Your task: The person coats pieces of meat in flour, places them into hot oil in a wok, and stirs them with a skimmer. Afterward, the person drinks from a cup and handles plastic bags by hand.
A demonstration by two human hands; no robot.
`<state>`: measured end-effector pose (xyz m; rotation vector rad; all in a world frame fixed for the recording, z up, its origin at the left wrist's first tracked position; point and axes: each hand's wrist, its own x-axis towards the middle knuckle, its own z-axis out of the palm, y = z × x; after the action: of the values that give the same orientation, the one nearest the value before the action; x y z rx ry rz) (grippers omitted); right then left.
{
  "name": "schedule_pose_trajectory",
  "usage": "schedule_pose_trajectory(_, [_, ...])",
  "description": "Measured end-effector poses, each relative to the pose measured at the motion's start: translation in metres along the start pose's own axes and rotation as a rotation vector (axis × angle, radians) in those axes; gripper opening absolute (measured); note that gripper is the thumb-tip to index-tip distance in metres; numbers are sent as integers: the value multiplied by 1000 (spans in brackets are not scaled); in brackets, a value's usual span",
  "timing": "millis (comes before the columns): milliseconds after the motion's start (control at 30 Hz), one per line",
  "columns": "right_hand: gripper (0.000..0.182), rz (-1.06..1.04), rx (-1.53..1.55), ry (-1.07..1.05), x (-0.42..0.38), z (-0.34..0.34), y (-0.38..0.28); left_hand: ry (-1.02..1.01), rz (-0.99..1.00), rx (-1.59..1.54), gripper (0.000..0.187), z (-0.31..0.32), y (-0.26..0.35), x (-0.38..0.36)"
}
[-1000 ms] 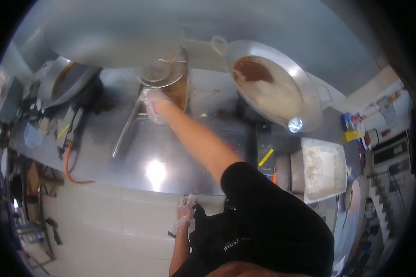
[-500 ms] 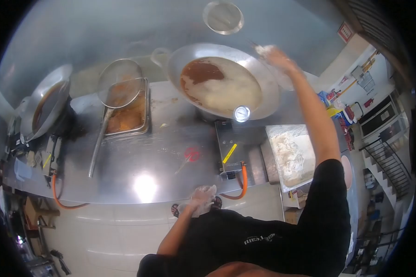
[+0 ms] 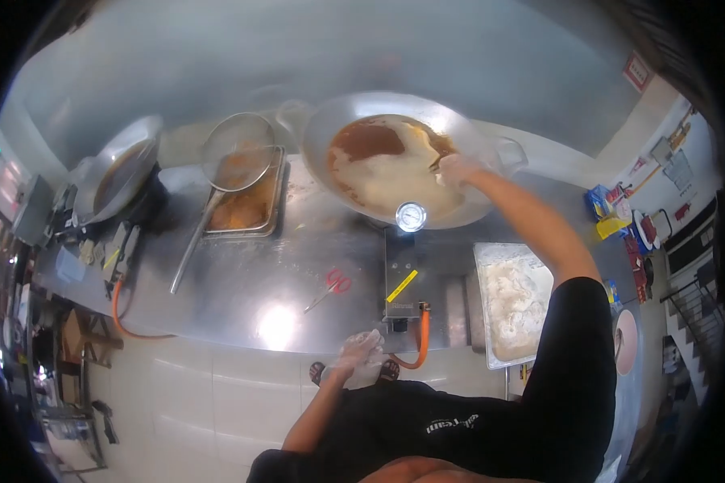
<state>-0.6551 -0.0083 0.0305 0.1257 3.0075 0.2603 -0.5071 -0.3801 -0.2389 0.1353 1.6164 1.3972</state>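
Note:
My right hand [image 3: 461, 171], in a clear glove dusted white, reaches over the right side of a large wok [image 3: 479, 205] of brown oil [image 3: 370, 138] with pale foam [image 3: 403, 179]. Its fingers close round a thin, dark-tipped thing that I cannot make out, lowered to the oil. My left hand [image 3: 361, 352], also in a clear plastic glove, hangs in front of the table's front edge. It holds nothing, and its fingers are loosely apart. A round dial thermometer [image 3: 412, 216] sits at the wok's near rim. Right of the burner [image 3: 401, 278] stands a metal tray of white flour [image 3: 517, 298].
A long-handled strainer [image 3: 238, 153] rests across a tray of browned food [image 3: 244, 211]. Red-handled scissors [image 3: 337, 282] lie mid-table. A second wok [image 3: 121, 181] stands at left. An orange hose [image 3: 424, 344] runs from the burner past the front edge.
My right hand has come down from above the wok's far right rim to the oil inside it. The view has shifted slightly. My left hand stays by the table's front edge.

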Motion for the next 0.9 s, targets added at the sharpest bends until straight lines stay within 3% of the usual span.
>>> schedule_pose_trajectory(100, [27,-89,-27,-295,10,-23,-28,24,-49,-81,37,7,25,-17])
schedule_pose_trajectory(200, [25,-98,103,-323,-14,-59,-53,-25,-43,0,38,5,27,-12])
schedule_pose_trajectory(300, [22,-98,182,-255,-11,-37,-35,-46,-36,2,36,6,34,-14])
schedule_pose_trajectory(400, [22,12,239,-200,-59,-78,-62,-103,-54,-53,37,11,31,-3])
schedule_pose_trajectory(500, [30,-58,294,-258,-66,-59,-39,-148,-58,-15,37,16,35,2])
schedule_pose_trajectory(600, [35,167,425,-136,-104,-75,-44,-171,-73,101,35,14,38,7])
schedule_pose_trajectory(700, [35,97,349,-214,-119,-101,-50,-191,-9,158,35,11,38,9])
schedule_pose_trajectory(800, [31,250,425,-92,-130,-119,-64,-226,-99,42,38,8,29,13])
schedule_pose_trajectory(900, [32,-112,204,31,-101,-98,-29,-256,-2,7,39,3,24,12])
